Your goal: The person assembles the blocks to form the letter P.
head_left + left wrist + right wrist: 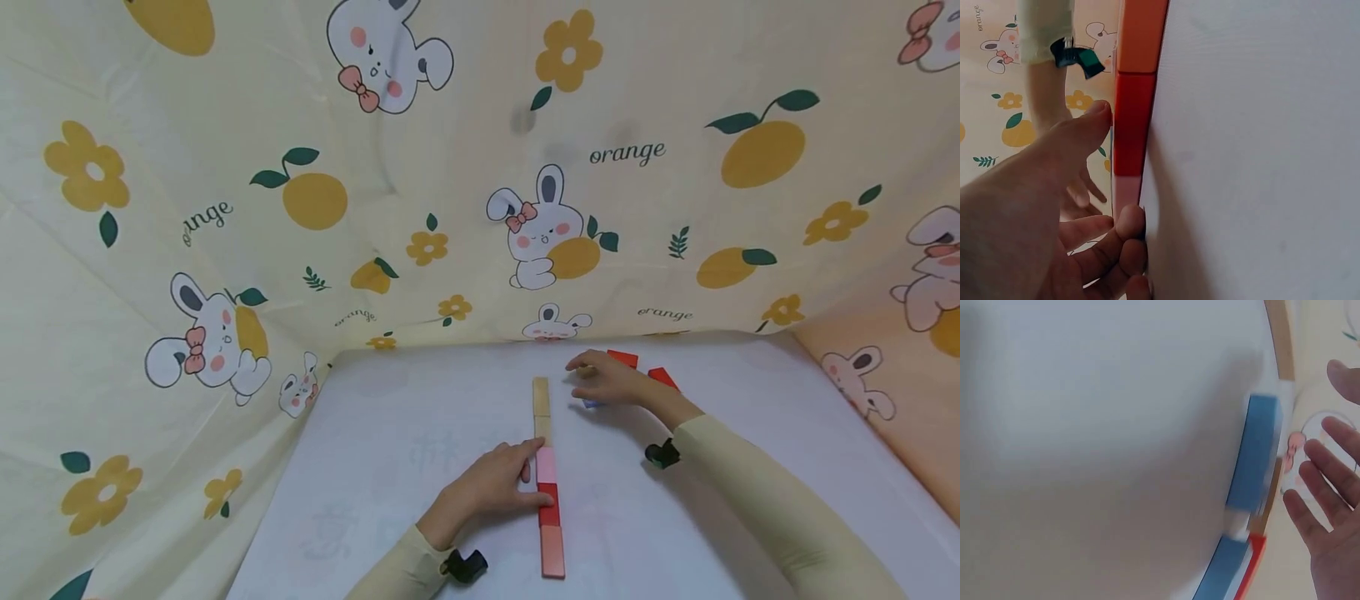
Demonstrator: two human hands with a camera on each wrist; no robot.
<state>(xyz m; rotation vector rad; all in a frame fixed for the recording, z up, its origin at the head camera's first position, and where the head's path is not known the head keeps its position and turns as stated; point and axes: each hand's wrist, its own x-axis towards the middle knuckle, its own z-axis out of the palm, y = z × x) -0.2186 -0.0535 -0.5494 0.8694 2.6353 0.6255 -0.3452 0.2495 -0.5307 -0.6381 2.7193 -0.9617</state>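
Note:
A straight row of flat blocks lies on the white table, running away from the person. From near to far it has a salmon block point(552, 552), a red block point(550, 505), a pink block point(546, 465) and two wood-coloured blocks, the farthest wooden block point(541, 396) at the end. My left hand point(491, 483) spans the row's left side, thumb at the red block and index fingertip at the near wooden block. Over loose blocks to the right of the row hovers my right hand point(607, 379), fingers spread and holding nothing; a blue block point(1254, 453) shows near it.
Behind the right hand lie a red block point(622, 358) and another red block point(663, 379). A second blue block point(1222, 569) is in the right wrist view. A patterned cloth point(450, 192) with rabbits and oranges hangs along the table's back and sides.

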